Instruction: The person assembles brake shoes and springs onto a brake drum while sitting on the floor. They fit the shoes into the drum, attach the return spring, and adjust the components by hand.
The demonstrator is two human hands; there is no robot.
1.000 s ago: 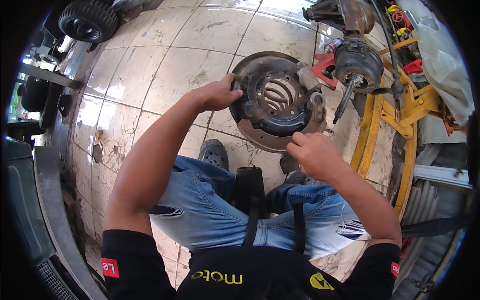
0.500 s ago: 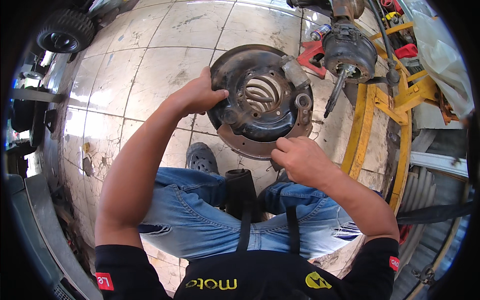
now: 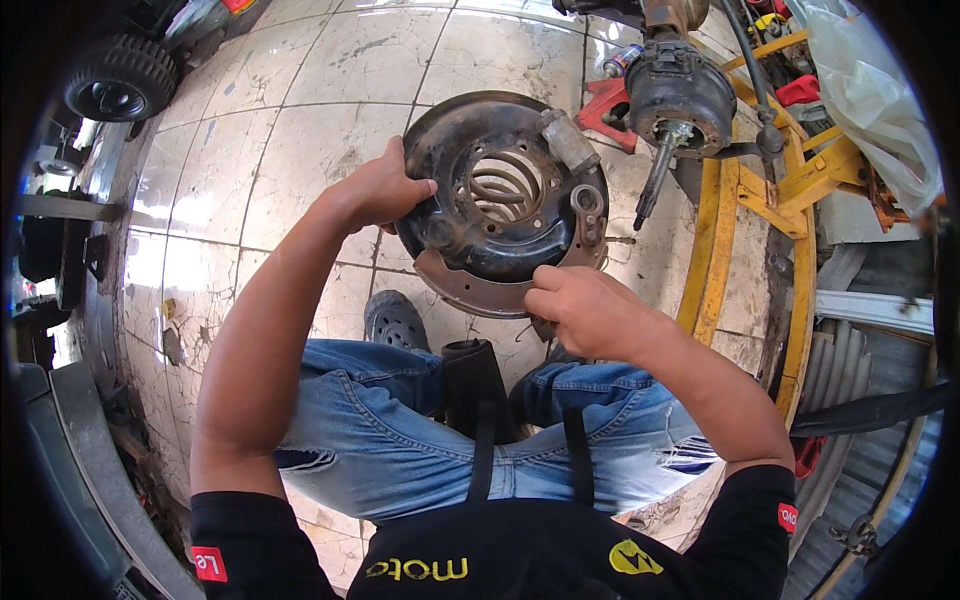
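Note:
A round black brake backing plate (image 3: 440, 140) is tilted up in front of my knees. My left hand (image 3: 380, 192) grips its left rim, thumb on the face and fingers behind. Along its lower edge lies a curved brown brake shoe (image 3: 465, 290). My right hand (image 3: 590, 312) is closed in a pinch at the shoe's lower right part; what the fingertips hold is hidden. A grey wheel cylinder (image 3: 568, 143) sits at the plate's upper right, with a metal link (image 3: 589, 216) below it. Through the centre hole shows a coil spring (image 3: 503, 190).
An axle end with a drum-like housing and long shaft (image 3: 655, 180) stands at the upper right, beside a red jack stand (image 3: 606, 112) and a yellow metal frame (image 3: 705, 260). A small tyred wheel (image 3: 120, 80) is at the far left. Tiled floor (image 3: 300, 150) lies beneath.
The backing plate and both hands have shifted slightly left in the view, as has the background. Both hands keep their places on the plate.

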